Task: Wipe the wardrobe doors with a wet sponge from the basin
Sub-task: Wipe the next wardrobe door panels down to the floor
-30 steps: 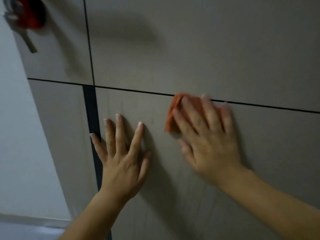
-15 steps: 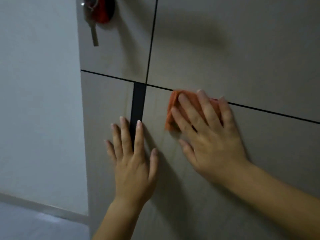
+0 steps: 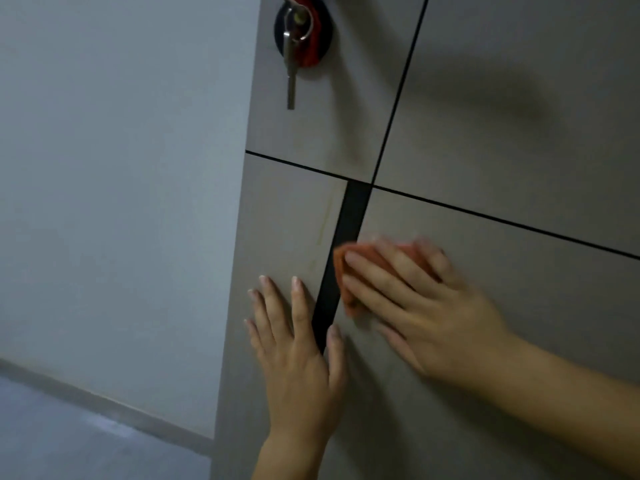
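Pale grey wall (image 3: 121, 168) fills the left side, with a darker skirting (image 3: 104, 403) running along its foot and a strip of grey floor (image 3: 69, 445) below it. More of the wall and floor shows than half a second ago, when the view sat further right. Next comes the wardrobe's left edge. On the upper left door (image 3: 322, 133) a round black lock (image 3: 311, 39) with something red on it holds a hanging key (image 3: 290, 74), now seen whole rather than cut by the top edge.

Below the thin horizontal seam is the lower left door (image 3: 287, 220), and the left hand (image 3: 298, 358) lies flat against it, fingers straight and spread. Its fingers rest on this door and its thumb on the far side of the black vertical strip (image 3: 349, 216). Earlier the fingers lay across the strip itself.

Just right of the strip, the orange sponge (image 3: 343, 268) is pressed to the lower right door (image 3: 519, 323), its left edge reaching onto the strip. It has slid down and left from the horizontal seam, where it sat before. The right hand (image 3: 426, 313) covers it with straight, spread fingers that press it flat, and the fingertips are blurred. The two hands are close but apart, with the strip between them. A soft shadow falls over the upper right door (image 3: 519, 133).
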{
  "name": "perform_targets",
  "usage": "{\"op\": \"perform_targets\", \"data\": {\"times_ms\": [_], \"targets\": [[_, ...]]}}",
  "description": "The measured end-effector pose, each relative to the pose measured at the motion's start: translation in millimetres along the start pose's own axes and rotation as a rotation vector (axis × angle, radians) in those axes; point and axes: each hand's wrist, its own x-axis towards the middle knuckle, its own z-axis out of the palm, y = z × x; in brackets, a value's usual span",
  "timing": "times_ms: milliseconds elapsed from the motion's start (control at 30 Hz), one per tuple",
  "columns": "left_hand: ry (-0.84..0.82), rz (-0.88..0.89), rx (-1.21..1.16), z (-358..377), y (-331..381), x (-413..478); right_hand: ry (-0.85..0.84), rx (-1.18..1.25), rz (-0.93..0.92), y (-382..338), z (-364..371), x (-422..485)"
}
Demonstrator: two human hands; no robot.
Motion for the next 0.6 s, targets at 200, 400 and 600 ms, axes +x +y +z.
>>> {"op": "perform_targets", "data": {"times_ms": [200,400,600], "targets": [[0.026,-0.02,-0.037,6.3,-18.6,-2.9,0.055,-0.077,0.038,27.4,-12.8,84.6],[0.053,-0.047,-0.048,17.5,-34.5,-11.8,-0.023,-0.042,-0.135,5.6,-0.9,35.5],[0.11,-0.013,-0.078,25.3,-38.6,-11.4,0.021,-0.071,-0.142,5.3,-5.3,96.6]]}}
